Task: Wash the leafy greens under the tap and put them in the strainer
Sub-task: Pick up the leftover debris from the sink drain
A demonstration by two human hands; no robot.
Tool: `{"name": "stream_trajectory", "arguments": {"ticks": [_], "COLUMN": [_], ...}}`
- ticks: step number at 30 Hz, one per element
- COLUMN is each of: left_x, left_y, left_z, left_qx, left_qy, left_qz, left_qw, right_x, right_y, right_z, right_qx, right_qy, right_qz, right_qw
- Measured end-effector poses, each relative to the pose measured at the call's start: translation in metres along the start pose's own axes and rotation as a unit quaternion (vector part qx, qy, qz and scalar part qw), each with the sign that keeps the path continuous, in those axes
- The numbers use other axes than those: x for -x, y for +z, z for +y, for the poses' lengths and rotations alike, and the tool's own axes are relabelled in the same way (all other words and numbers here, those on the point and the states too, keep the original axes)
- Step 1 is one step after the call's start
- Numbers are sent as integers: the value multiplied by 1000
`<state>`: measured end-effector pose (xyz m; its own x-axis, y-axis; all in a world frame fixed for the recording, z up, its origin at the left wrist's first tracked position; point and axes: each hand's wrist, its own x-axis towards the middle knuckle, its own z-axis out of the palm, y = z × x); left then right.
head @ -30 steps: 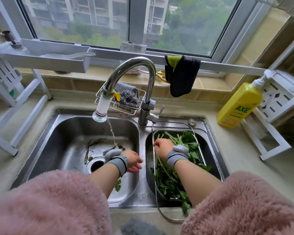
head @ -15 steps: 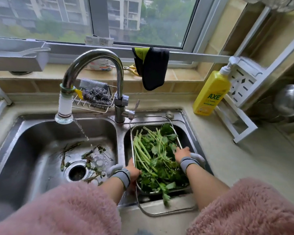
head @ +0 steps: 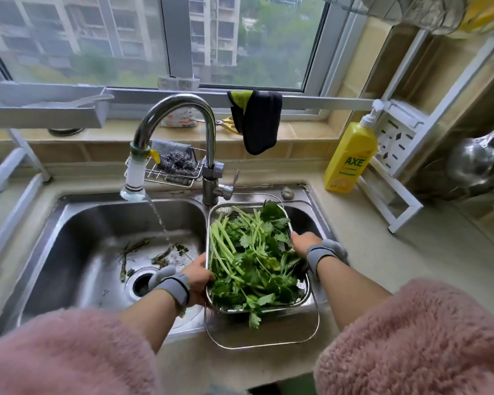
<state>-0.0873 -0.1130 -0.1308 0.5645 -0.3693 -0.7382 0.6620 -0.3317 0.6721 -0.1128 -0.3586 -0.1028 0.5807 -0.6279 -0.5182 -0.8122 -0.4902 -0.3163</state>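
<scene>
1. Leafy greens [head: 251,260] fill the strainer [head: 304,297], a steel mesh basket hung over the right-hand basin of the sink [head: 77,269]; we judge the washing largely done, since the bunch already sits in the basket and not under the water.

2. At the strainer's left wall, our left hand [head: 197,280] grasps the rim, fingers curled around the edge. At the strainer's right wall, our right hand [head: 304,243] takes hold of the opposite rim, though how far its fingers wrap is hidden by the leaves. We read the two-sided hold as a way to keep the basket level while it is lifted or settled on its wire frame, so that water drains down into the basin.

3. Inside the strainer the greens lie lengthwise along the basket's long axis. The pale stalks point toward the far-left corner, nearest the tap, and the leafy tops spread toward the near and right sides. One sprig hangs over the near rim.

4. Left of the strainer, loose stems and scraps [head: 143,258] lie on the basin floor around the drain [head: 141,283].

5. Beyond the strainer's far-left corner, the tap [head: 180,121] arches over the left basin, and a thin stream [head: 157,215] runs from its filter head. It falls clear of the basket.

6. Farther behind the strainer, a yellow soap bottle [head: 350,158] stands on the counter to the right, and a dark cloth [head: 257,121] hangs from the window ledge.
</scene>
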Motion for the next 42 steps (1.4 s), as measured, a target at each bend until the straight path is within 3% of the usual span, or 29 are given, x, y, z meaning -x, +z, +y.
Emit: {"name": "stream_trajectory", "arguments": {"ticks": [5,10,16,19,23,29,35,42], "left_x": [32,51,73,64,53,38,36,34], "left_y": [-31,-64,-80,-79,-83,-81,-87,-92], "left_z": [-19,-41,-35,-35,-47,-51,-45,-62], "left_qx": [11,-6,58,82,95,118,130,131], "left_qy": [9,36,41,23,-3,-19,-5,-26], "left_qz": [20,76,124,147,183,225,256,281], "left_qw": [1000,996,990,985,978,967,958,950], "right_x": [31,38,24,3,-36,-79,-154,-118], "right_y": [11,32,42,48,75,132,217,206], "right_z": [-9,-13,-11,-6,-4,-9,-6,-14], "right_qx": [-26,-125,25,160,254,336,363,347], "right_qy": [-53,-91,-136,-179,-229,-283,-246,-302], "right_qz": [-30,-87,-87,-107,-137,-163,-161,-189], "right_qw": [998,984,986,965,930,883,884,868]}}
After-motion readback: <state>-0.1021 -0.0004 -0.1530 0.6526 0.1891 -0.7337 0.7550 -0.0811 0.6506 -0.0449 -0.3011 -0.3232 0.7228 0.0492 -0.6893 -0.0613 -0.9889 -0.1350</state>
